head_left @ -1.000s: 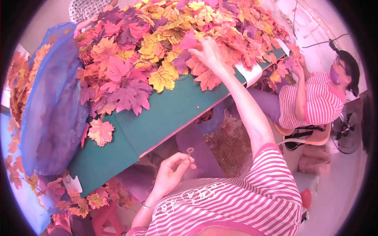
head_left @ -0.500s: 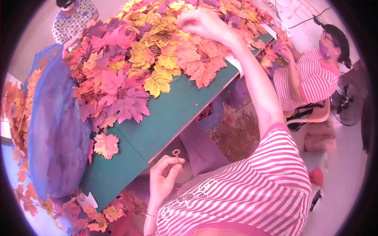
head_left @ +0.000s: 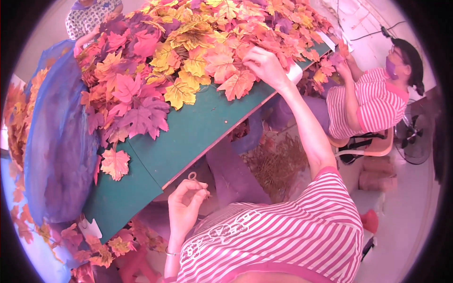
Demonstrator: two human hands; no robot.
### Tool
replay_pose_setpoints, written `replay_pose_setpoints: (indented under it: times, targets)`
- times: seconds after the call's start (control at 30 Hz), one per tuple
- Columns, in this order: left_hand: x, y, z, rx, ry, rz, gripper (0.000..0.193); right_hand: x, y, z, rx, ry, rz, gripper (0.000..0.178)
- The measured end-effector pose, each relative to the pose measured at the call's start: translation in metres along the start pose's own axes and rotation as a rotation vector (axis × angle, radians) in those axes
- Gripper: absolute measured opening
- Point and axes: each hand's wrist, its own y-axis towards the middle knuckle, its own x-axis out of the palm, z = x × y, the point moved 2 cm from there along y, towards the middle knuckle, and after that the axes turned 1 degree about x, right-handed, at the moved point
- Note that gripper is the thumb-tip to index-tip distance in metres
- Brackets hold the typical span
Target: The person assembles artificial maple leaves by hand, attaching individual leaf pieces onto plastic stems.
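Observation:
My left hand [head_left: 184, 203] is closed at the near side of the table, pinching a small brown ring-ended piece [head_left: 192, 176] whose loop stands above the fingers. My right hand [head_left: 268, 68] reaches over the table's near edge, fingers curled together against a heap of artificial maple leaves [head_left: 188, 61]. Its fingertips are at orange leaves; what they grip, if anything, I cannot make out. An orange leaf [head_left: 237, 85] lies just left of that hand, and a yellow leaf [head_left: 180, 93] lies further left.
The green tabletop [head_left: 188, 127] carries the leaves. A blue plastic bag [head_left: 61, 137] stands at its left end. On the right sits a co-worker [head_left: 368, 104] in a striped shirt, handling leaves; another person [head_left: 92, 21] is at far left. A fan [head_left: 411, 132] stands right.
My right hand has come back from over the heap toward the table's near edge, its fingers now at the orange leaves. The left hand still holds the ring-ended piece; the view has shifted slightly.

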Motion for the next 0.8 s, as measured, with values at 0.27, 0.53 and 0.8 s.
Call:
replay_pose_setpoints:
  times: [0.27,0.53,0.8]
  targets:
    - [0.0,0.01,0.001,-0.047,0.062,0.255,0.008,-0.027,0.024,-0.058,-0.104,0.21,0.301,0.008]
    - [-0.012,0.013,0.0,-0.031,-0.283,0.27,0.025,0.023,-0.05,-0.207,-0.053,0.675,-0.421,0.008]
    - [-0.019,0.003,-0.014,0.022,-0.461,0.342,0.022,0.072,-0.12,-0.264,0.529,0.963,-0.242,0.018]
